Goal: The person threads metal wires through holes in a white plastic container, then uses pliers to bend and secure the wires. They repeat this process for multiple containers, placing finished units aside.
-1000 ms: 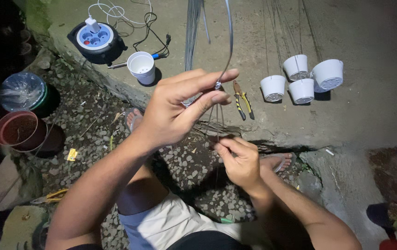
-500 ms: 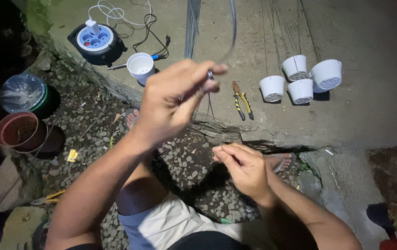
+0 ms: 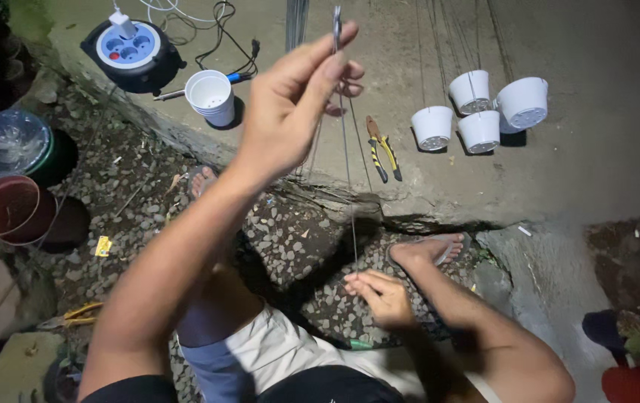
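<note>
1. Here we see a thin metal wire (image 3: 347,172) stretched almost vertically through the centre of the frame, held taut between two hands so that it runs straight.
2. The left hand (image 3: 290,104), raised at upper centre, closes thumb and fingertips on the wire's top end; the remaining fingers stay loosely curled.
3. The right hand (image 3: 380,295), low at centre, pinches the wire's bottom end between thumb and forefinger, the other fingers half open.
4. Just behind the wire, on the concrete ledge (image 3: 596,164), lie yellow-handled pliers (image 3: 382,148), near enough, we judge, to be picked up by either hand.
5. At upper right, four small white pots (image 3: 478,112) cluster together, thin wires rising from them out of the frame.
6. At upper left stand a stack of white cups (image 3: 211,97) and a round extension reel (image 3: 132,52) with its cords.
7. The ledge's broken edge crosses mid-frame; below it lies gravel (image 3: 290,239), where a sandalled foot (image 3: 428,250) rests.
8. Open room remains on the concrete at far right; the left edge is crowded by a brown pot (image 3: 2,209) and a plastic-covered container (image 3: 10,142).
</note>
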